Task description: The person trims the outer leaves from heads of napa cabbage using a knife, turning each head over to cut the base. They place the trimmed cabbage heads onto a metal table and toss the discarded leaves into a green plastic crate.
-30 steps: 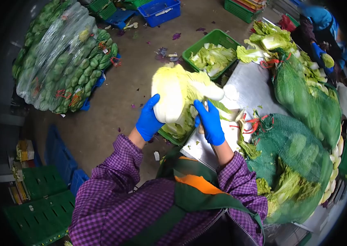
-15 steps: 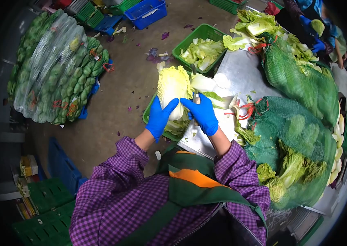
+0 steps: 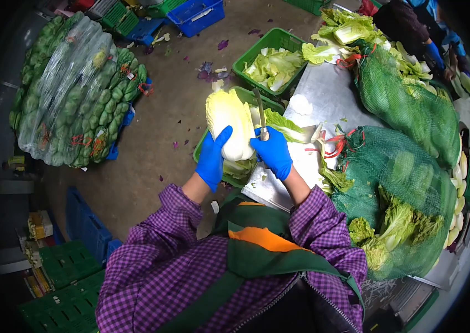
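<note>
My left hand grips the side and base of a pale yellow-white napa cabbage, which stands tilted slightly left with its leafy end away from me. In my right hand, the fingers close round the handle of a knife, its blade pointing up and away, just right of the cabbage. Both hands wear blue gloves. Under the cabbage is a green crate with leaves inside. A loose cabbage leaf lies right of the knife, at the edge of the metal table.
A second green crate holds trimmed leaves. Green mesh sacks of cabbages cover the table's right side. Wrapped bagged greens are stacked at left. Purple scraps litter the floor. Another person's gloved hand shows at upper right.
The cabbage has shifted slightly left, and my right hand has moved off its base. The knife blade now shows upright. The pale leaf right of the cabbage has shifted down onto the table edge.
</note>
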`<action>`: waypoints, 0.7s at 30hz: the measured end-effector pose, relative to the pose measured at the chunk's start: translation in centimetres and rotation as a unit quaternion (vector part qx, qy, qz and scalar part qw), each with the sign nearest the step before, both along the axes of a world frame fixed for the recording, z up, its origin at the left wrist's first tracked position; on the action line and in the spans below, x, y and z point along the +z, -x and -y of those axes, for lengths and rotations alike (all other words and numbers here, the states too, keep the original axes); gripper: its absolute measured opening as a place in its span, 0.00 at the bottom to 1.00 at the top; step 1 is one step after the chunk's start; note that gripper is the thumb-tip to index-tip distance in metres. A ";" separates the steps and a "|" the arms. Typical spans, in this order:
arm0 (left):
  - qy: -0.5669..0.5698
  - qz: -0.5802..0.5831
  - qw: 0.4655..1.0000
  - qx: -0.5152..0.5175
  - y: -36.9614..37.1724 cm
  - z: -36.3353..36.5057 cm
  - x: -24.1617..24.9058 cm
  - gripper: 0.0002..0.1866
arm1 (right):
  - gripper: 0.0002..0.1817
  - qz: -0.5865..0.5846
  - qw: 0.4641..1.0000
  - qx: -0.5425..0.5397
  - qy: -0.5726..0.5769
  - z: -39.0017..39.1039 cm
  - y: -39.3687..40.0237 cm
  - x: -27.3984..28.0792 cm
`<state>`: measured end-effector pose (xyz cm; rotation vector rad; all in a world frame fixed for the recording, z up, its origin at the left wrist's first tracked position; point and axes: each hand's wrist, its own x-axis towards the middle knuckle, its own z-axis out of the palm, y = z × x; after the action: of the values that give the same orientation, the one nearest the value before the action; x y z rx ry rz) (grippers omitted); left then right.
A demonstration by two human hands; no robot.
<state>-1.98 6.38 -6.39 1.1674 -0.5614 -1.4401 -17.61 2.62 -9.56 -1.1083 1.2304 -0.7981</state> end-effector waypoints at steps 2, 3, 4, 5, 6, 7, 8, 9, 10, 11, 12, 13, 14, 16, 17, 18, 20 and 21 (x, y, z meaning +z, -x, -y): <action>-0.008 -0.083 0.996 0.013 -0.4 0.2 0.7 0.26 | 0.18 -0.053 0.998 0.004 0.024 0.4 0.1 -3.2; -0.016 -0.240 0.971 0.015 -0.7 0.2 1.6 0.26 | 0.18 -0.052 0.998 0.007 0.025 0.5 0.5 -4.8; -0.022 -0.390 0.920 0.017 -1.0 0.3 2.1 0.26 | 0.20 -0.085 0.996 0.007 0.023 0.3 1.0 -5.7; -0.018 -0.388 0.921 0.020 -1.3 0.6 2.3 0.26 | 0.22 -0.118 0.993 0.007 0.023 0.2 1.4 -6.6; -0.020 -0.446 0.895 0.023 -1.5 1.0 2.3 0.26 | 0.20 -0.184 0.979 0.002 0.089 -0.2 1.8 -6.7; -0.025 -0.503 0.863 0.024 -1.6 1.2 2.1 0.26 | 0.20 -0.183 0.979 0.003 0.089 -0.3 1.8 -5.6; -0.037 -0.546 0.837 0.013 -1.6 1.3 1.9 0.27 | 0.18 -0.106 0.993 0.017 0.057 -0.5 2.1 -4.5; -0.045 -0.550 0.834 0.004 -1.3 1.3 2.1 0.27 | 0.16 -0.033 0.999 0.022 0.023 -0.8 2.7 -3.5; -0.047 -0.452 0.891 -0.009 -0.6 1.3 2.6 0.27 | 0.12 0.036 0.999 -0.004 0.023 -0.9 2.6 -3.2; -0.045 -0.350 0.935 -0.030 0.2 1.5 2.6 0.27 | 0.13 0.101 0.994 -0.049 -0.015 -1.2 2.6 -0.8; -0.060 -0.296 0.953 -0.023 0.7 1.7 1.7 0.28 | 0.15 0.140 0.988 -0.048 -0.043 -1.3 3.0 0.9; -0.050 -0.243 0.968 -0.022 2.2 2.1 1.4 0.31 | 0.20 0.225 0.972 -0.051 -0.047 -1.8 3.5 2.2; -0.040 -0.262 0.962 -0.071 3.1 2.4 0.6 0.31 | 0.27 0.239 0.970 -0.032 -0.033 -2.2 4.2 2.7; -0.033 -0.284 0.948 -0.139 5.9 2.6 0.0 0.32 | 0.23 0.236 0.969 -0.061 -0.042 -3.5 5.8 3.6; -0.035 -0.253 0.954 -0.155 7.7 2.4 0.1 0.31 | 0.20 0.248 0.964 -0.082 -0.056 -4.1 6.7 3.3; -0.035 -0.221 0.960 -0.170 9.3 2.3 0.2 0.31 | 0.15 0.281 0.952 -0.107 -0.055 -4.6 8.5 2.3; 0.002 -0.187 0.952 -0.244 12.1 2.3 -0.9 0.31 | 0.13 0.343 0.923 -0.168 -0.047 -6.1 12.5 2.5; 0.040 -0.151 0.942 -0.298 13.7 2.2 -1.8 0.31 | 0.12 0.372 0.903 -0.213 -0.044 -7.2 14.5 3.2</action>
<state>-15.68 4.14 -8.21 0.7096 -0.7857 -2.0456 -32.14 9.83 -6.34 -0.3678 0.8308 -1.3300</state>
